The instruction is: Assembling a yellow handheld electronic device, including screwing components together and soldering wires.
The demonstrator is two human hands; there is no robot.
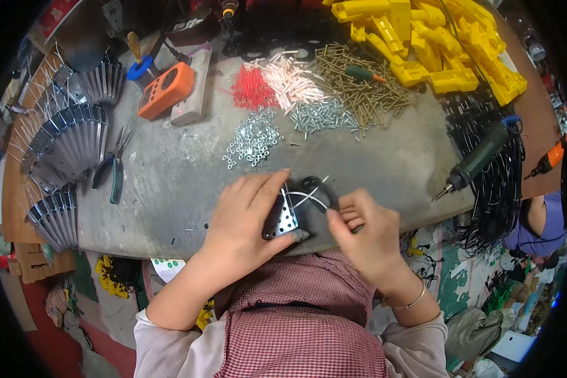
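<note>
My left hand is closed around a shiny metal piece with rows of holes, gripping it between thumb and fingers close to the table's front edge. Two white wires cross each other beside the metal piece. A black cable curls just behind them and runs toward my right hand. The fingers of that hand are curled, with thumb and forefinger pinched on the cable near where a white wire meets it. The exact pinch point is partly hidden by the fingertips.
Beyond my hands lie metal nuts, silver screws, red sleeves, pale pink sleeves and long brass-coloured screws. Metal pieces and pliers are left; a power screwdriver, black cables and yellow housings right.
</note>
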